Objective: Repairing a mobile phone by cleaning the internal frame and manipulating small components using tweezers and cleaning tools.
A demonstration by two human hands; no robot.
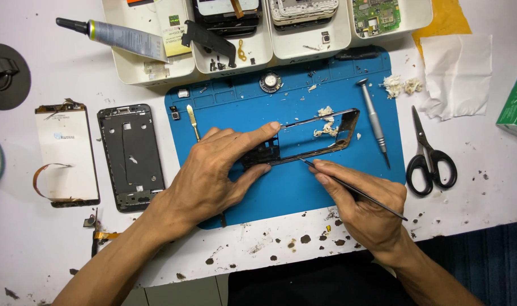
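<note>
Lying around the grip: one frame [304,139], one pick [355,190], one screwdriver [373,120], one scissors [430,156], one glue tube [120,37], four trays [156,73].

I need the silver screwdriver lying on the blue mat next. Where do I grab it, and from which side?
Probably the thick grey handle of the silver screwdriver, pinched across its width from straight above. It lies flat on the blue mat, cap away from you, tip toward you. The scissors lie on its right and the phone frame on its left.
</note>
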